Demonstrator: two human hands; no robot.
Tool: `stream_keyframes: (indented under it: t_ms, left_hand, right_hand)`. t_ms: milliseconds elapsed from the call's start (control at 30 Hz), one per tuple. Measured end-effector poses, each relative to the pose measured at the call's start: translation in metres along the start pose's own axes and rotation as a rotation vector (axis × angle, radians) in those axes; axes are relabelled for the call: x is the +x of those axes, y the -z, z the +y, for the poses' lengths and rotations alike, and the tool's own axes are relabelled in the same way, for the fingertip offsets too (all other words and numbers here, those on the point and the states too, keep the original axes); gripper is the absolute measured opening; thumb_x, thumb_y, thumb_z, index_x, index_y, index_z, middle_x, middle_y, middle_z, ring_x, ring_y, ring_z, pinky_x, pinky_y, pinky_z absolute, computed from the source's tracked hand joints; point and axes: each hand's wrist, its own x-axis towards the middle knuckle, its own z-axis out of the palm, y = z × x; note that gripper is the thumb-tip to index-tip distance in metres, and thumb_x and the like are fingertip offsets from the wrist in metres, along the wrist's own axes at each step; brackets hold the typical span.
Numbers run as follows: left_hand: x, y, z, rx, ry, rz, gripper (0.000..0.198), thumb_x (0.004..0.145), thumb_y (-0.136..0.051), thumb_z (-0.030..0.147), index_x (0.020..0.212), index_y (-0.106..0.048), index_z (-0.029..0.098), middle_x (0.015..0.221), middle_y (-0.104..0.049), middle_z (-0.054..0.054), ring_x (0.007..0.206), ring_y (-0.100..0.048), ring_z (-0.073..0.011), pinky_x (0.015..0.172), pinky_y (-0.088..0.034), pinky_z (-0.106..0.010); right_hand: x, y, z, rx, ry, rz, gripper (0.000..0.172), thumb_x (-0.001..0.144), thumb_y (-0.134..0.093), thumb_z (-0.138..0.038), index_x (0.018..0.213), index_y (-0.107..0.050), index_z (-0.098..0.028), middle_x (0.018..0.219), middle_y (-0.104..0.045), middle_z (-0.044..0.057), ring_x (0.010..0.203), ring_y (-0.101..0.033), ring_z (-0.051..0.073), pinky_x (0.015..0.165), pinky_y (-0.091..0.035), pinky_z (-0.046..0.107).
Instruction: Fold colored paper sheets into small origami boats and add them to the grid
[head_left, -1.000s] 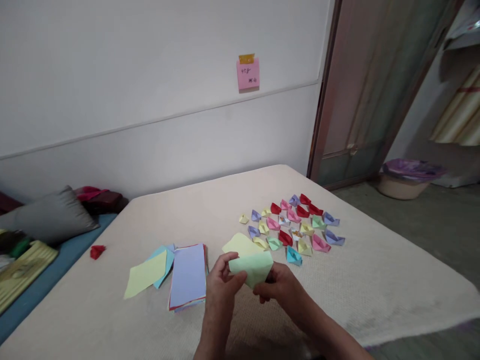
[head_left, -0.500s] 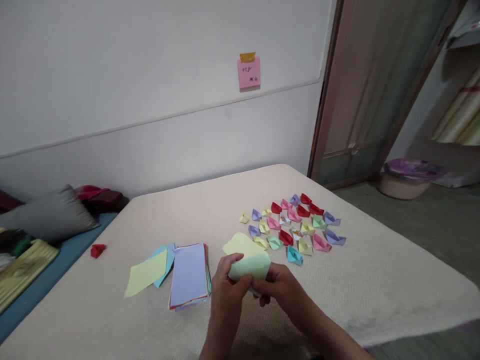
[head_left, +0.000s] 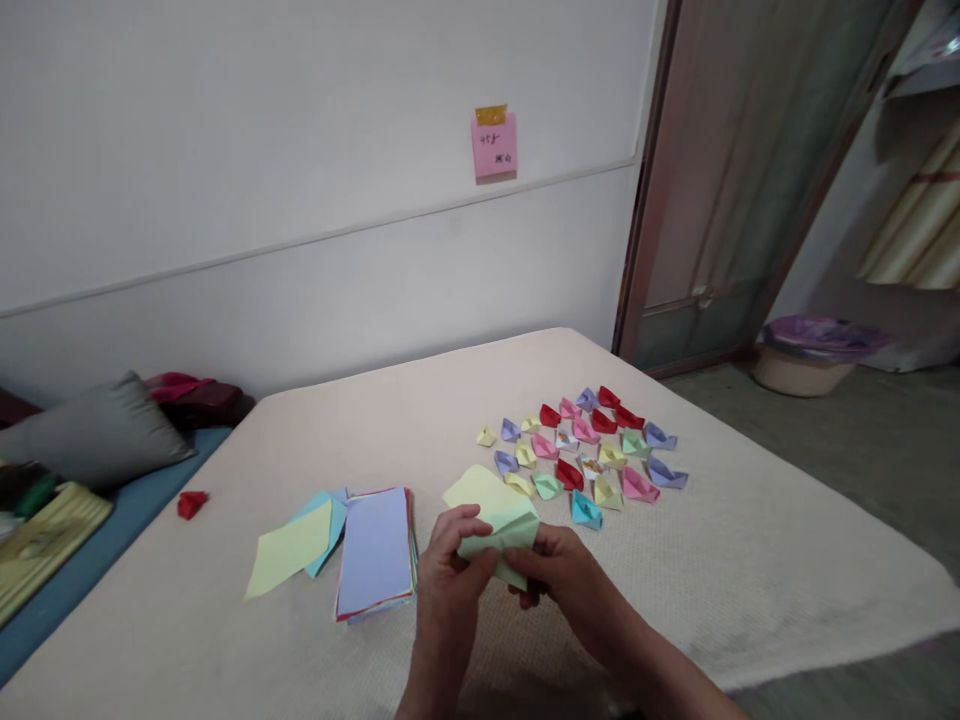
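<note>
Between my two hands is a partly folded sheet of light green paper [head_left: 504,532], raised above the bed. My left hand [head_left: 454,570] grips its left side, thumb in front and the index finger curled over the top. My right hand [head_left: 551,566] pinches the right and lower part, with its thumb on the front and the other fingers partly hidden behind. A pale yellow sheet [head_left: 477,488] lies just beyond the paper. Farther right stand rows of small folded paper boats [head_left: 570,474] in red, pink, yellow, green, blue and purple.
Left of my hands lies a stack of coloured paper [head_left: 376,552], purple on top. Beside it are a loose yellow sheet [head_left: 291,548] and a blue sheet [head_left: 330,530]. A red folded paper piece [head_left: 192,504] sits near the bed's left edge. A pink note [head_left: 495,146] is taped to the wall.
The green paper's upper part has opened into a visible crease, and a corner now shows below my right thumb. Both hands keep their grip. The view has shifted slightly.
</note>
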Motion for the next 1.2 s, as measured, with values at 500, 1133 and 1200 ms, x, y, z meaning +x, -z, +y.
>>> stream_keyframes:
  t_ms: [500, 1133, 1200]
  left_hand:
    - [0.005, 0.004, 0.001, -0.136, 0.175, -0.057, 0.013, 0.057, -0.064, 0.008, 0.061, -0.056, 0.018, 0.086, -0.067, -0.003, 0.074, -0.058, -0.0183, 0.06, -0.043, -0.024]
    - [-0.002, 0.0, -0.009, -0.225, 0.175, -0.088, 0.013, 0.071, -0.063, 0.019, 0.078, -0.074, 0.018, 0.086, -0.064, -0.003, 0.071, -0.056, -0.0147, 0.062, -0.045, -0.025]
    - [-0.002, 0.001, -0.011, -0.196, 0.15, -0.123, 0.013, 0.073, -0.062, 0.019, 0.078, -0.074, 0.019, 0.087, -0.062, -0.003, 0.071, -0.057, -0.0147, 0.061, -0.046, -0.025]
  right_hand:
    - [0.001, 0.001, 0.0, -0.09, 0.075, -0.051, 0.022, 0.07, -0.068, -0.036, 0.07, -0.069, -0.015, 0.052, -0.06, -0.002, 0.043, -0.052, 0.011, 0.044, -0.041, 0.023]
    - [-0.003, 0.002, -0.002, 0.095, 0.029, 0.026, 0.031, 0.08, -0.058, -0.042, 0.069, -0.063, -0.013, 0.056, -0.062, 0.002, 0.047, -0.052, 0.011, 0.048, -0.039, 0.023]
    - [-0.004, 0.003, -0.003, 0.119, 0.043, 0.007, 0.03, 0.082, -0.055, -0.04, 0.069, -0.063, -0.014, 0.057, -0.061, 0.002, 0.048, -0.052, 0.011, 0.049, -0.038, 0.023]
